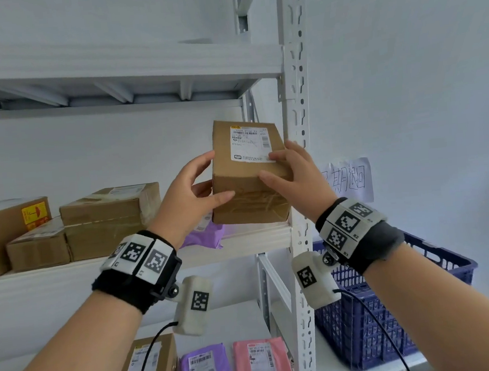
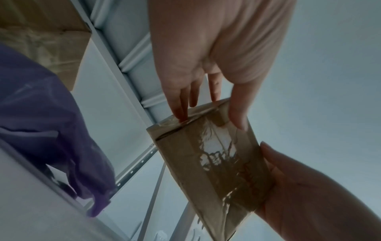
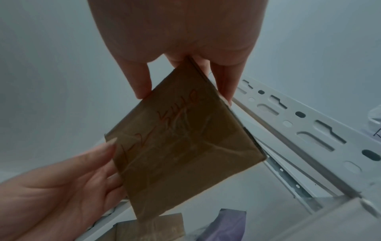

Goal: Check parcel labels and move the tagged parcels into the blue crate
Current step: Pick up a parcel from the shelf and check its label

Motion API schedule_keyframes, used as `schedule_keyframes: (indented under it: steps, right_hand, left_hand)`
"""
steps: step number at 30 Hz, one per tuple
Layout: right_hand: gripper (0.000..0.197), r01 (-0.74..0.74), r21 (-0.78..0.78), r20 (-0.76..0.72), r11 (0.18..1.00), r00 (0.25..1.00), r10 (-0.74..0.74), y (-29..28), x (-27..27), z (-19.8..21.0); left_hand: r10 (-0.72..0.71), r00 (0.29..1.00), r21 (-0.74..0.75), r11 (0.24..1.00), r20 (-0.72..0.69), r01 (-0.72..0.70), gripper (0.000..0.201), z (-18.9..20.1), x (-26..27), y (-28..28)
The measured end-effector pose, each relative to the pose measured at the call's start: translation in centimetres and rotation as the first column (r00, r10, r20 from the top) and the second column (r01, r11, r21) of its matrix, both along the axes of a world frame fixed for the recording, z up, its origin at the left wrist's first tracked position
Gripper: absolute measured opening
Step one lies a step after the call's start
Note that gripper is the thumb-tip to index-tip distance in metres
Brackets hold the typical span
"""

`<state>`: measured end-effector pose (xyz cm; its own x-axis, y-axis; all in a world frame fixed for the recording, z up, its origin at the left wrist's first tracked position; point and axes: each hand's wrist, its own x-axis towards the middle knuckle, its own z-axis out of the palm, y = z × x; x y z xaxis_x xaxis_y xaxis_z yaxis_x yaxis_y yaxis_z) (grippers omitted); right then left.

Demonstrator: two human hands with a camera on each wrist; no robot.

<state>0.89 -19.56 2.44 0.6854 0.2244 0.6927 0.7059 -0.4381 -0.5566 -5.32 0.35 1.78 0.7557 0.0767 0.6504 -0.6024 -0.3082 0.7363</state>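
Both hands, left hand [image 1: 191, 187] and right hand [image 1: 291, 175], clasp cardboard parcel [image 1: 249, 185] aloft, label [image 1: 250, 145] tilted toward viewer for reading; blue crate [image 1: 395, 305] waits at 4 o'clock.

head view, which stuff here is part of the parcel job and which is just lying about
Part of the job:
- brown box, gripped by left hand and right hand
- white label
- blue crate
- shelved parcels, e.g. pink mailer

Lying about:
- handwritten paper sign
- shelf post
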Motion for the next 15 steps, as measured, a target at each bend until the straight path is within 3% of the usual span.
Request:
schedule_keyframes:
  steps: [2, 8, 15]
  right_hand:
    - [0.047, 0.016, -0.016, 0.046, 1.0, 0.999, -0.016, 0.1, 0.4, 0.2]
    - [0.038, 0.087, -0.143, 0.115, 0.986, 0.991, -0.071, 0.0, 2.7, 1.1]
    - [0.055, 0.107, -0.402, 0.081, 0.91, 0.993, -0.081, -0.1, 4.8, -0.2]
  left_hand:
    - [0.008, 0.999, 0.007, 1.0, 0.032, -0.008, 0.064, -0.1, 1.1, 0.1]
    - [0.083, 0.996, 0.074, 0.994, 0.034, -0.085, 0.054, -1.0, 4.4, 0.0]
    - [0.262, 0.965, 0.298, 0.923, -0.016, -0.245, 0.052, -2.6, 6.9, 0.5]
